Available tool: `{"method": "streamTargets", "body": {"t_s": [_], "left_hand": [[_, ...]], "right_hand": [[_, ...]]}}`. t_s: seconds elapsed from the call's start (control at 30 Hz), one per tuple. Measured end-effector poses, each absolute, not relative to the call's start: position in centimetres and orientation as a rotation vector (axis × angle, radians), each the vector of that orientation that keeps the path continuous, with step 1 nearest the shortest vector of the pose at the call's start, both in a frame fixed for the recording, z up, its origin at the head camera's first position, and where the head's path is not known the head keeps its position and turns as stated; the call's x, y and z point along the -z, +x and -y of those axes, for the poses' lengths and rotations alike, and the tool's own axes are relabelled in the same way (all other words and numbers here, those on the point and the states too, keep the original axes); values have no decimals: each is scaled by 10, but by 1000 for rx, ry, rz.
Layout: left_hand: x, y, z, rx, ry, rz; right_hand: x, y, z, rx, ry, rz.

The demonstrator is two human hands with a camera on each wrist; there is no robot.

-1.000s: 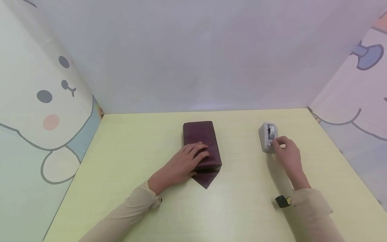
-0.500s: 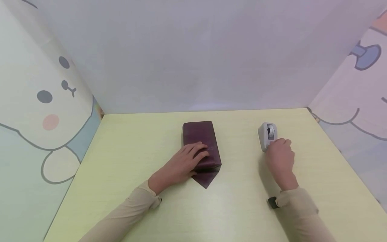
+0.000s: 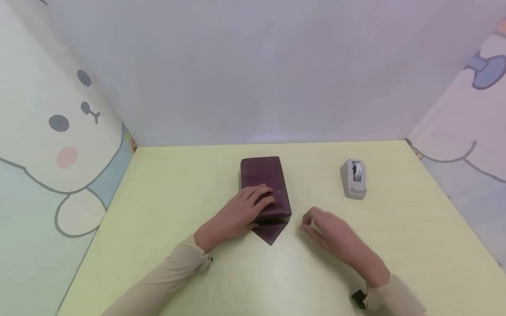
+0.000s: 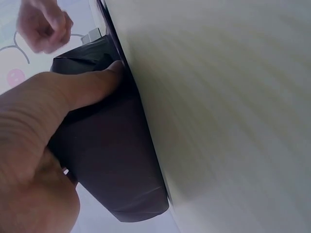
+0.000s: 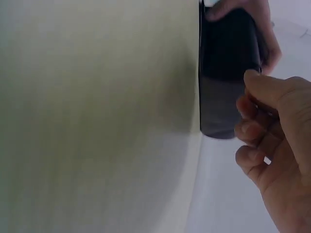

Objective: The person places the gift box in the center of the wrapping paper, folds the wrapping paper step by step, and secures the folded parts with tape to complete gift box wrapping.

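Note:
A box wrapped in dark purple paper lies on the table, a pointed paper flap sticking out at its near end. My left hand holds the box, fingers over its top and thumb on its near end. Right of the box, my right hand hovers above the table. In the right wrist view its thumb and forefinger pinch together on what seems a bit of clear tape, hardly visible. The grey tape dispenser stands behind that hand, a tape roll in it.
The pale wooden table ends at a plain light back wall. Side panels with cartoon animal prints, such as the left panel, flank it.
My right hand has left the tape dispenser, moving left and nearer to me, close to the box. The left hand and box stay in place.

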State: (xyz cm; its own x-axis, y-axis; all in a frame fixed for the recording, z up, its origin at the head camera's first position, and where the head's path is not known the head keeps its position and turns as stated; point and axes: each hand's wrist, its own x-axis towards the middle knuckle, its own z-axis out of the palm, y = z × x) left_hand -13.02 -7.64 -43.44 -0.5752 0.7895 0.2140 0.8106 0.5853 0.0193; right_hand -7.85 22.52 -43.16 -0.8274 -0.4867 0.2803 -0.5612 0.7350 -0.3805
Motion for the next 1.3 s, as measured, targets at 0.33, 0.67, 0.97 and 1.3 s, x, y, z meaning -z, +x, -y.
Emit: {"method": "streamTargets", "body": {"t_s": [0.33,0.67,0.97,1.3], "left_hand": [[431,-130,76,164,-1359,2623],[431,-130,76,144,-1363,2649],[433,-130,76,162,-1356,2622],[431,-129,77,136,-1364,2609]], "right_hand": [[439,-62,-167,-351,1165,2689],[436,-66,-154,14,1258,2610],[435,-68,-157,142,1389,2379],[436,-71,-158,-83,1241,2324]]}}
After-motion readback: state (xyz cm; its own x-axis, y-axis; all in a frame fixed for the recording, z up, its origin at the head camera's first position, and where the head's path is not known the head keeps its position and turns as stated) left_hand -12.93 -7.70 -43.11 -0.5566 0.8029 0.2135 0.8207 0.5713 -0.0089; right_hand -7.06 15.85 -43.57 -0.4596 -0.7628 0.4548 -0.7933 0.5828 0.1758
